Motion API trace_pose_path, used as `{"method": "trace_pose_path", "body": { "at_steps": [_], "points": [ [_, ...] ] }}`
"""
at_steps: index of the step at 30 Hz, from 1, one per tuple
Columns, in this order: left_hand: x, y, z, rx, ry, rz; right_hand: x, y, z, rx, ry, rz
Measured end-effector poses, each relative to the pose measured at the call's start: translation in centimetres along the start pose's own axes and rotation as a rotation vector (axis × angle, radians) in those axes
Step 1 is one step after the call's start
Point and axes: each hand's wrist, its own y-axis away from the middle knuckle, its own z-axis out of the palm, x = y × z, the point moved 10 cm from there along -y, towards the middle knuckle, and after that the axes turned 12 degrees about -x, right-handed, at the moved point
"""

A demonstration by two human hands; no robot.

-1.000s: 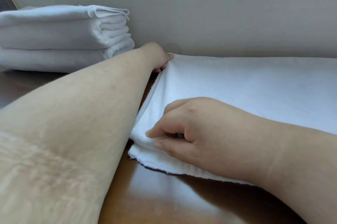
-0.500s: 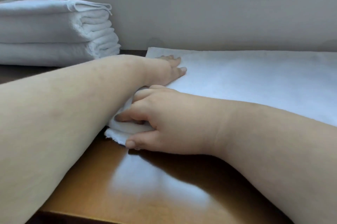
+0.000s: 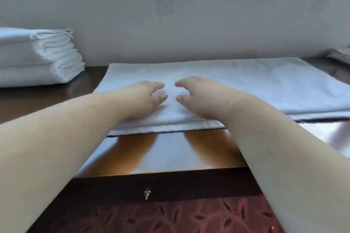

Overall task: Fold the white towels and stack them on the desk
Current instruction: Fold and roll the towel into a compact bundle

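Note:
A white towel [image 3: 246, 85], folded into a long flat band, lies across the brown desk [image 3: 170, 155] against the wall. My left hand [image 3: 144, 98] and my right hand [image 3: 200, 96] rest side by side on its left-middle part, palms down, fingers relaxed, fingertips a small gap apart. Neither hand grips the cloth. A stack of folded white towels [image 3: 37, 56] stands at the desk's back left.
A grey wall [image 3: 189, 14] runs right behind the towel. A drawer front with a small metal knob [image 3: 147, 194] sits under the desk's front edge, above a red patterned carpet [image 3: 170, 217]. Something grey [image 3: 341, 55] lies at the far right.
Both hands have left the towel's left end, where the right pinched the edge, and now lie flat on top nearer the middle. The view has pulled back and tilted down.

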Motion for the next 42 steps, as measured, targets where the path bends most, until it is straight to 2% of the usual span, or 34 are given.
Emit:
{"method": "trace_pose_path", "body": {
  "at_steps": [2, 4, 10, 16, 19, 21, 23, 25, 27, 29, 32, 34, 36, 39, 42],
  "points": [
    [1.2, 1.5, 1.6, -0.005, -0.030, 0.026, 4.0, 1.2, 2.2, -0.122, 0.162, 0.120],
    [1.1, 2.1, 2.1, -0.013, -0.089, -0.003, 6.7, 2.1, 3.0, -0.169, 0.118, 0.165],
    [0.9, 1.9, 2.4, -0.089, -0.182, -0.071, 16.0, 6.5, 1.0, -0.091, 0.056, 0.340],
    [-0.7, 1.5, 2.5, -0.065, -0.155, -0.138, 26.8, 12.0, -1.4, -0.019, 0.058, 0.547],
    [-1.1, 1.0, 1.5, -0.075, -0.116, -0.279, 29.2, 13.5, -1.9, 0.026, 0.065, 0.578],
    [1.2, 0.6, 0.1, -0.057, -0.152, -0.355, 29.0, 13.8, -1.9, 0.094, 0.099, 0.556],
    [7.7, -0.7, -0.7, 0.012, -0.253, -0.224, 28.7, 13.8, -2.0, 0.139, 0.121, 0.537],
    [17.1, -1.6, 0.1, 0.090, -0.227, 0.026, 28.9, 13.8, -2.2, 0.159, 0.120, 0.533],
    [26.1, -1.8, 2.6, 0.068, -0.178, 0.232, 28.9, 13.8, -2.3, 0.155, 0.123, 0.529],
    [32.1, -1.9, 5.0, 0.047, -0.153, 0.372, 28.8, 13.7, -2.4, 0.139, 0.144, 0.492],
    [33.4, -1.7, 4.7, 0.221, -0.037, 0.441, 30.2, 14.9, -3.5, 0.093, 0.080, 0.416],
    [32.5, -1.4, 4.2, 0.321, -0.016, 0.432, 32.4, 17.1, -4.7, 0.147, 0.037, 0.412],
    [32.5, -1.3, 4.3, 0.345, -0.048, 0.446, 34.4, 19.4, -5.5, 0.219, 0.014, 0.423],
    [32.5, -1.3, 4.0, 0.370, -0.020, 0.463, 35.9, 20.5, -5.6, 0.299, -0.155, 0.455],
    [32.8, -1.1, 3.8, 0.426, -0.067, 0.470, 36.2, 20.1, -6.1, 0.366, -0.116, 0.516]
  ]
}}
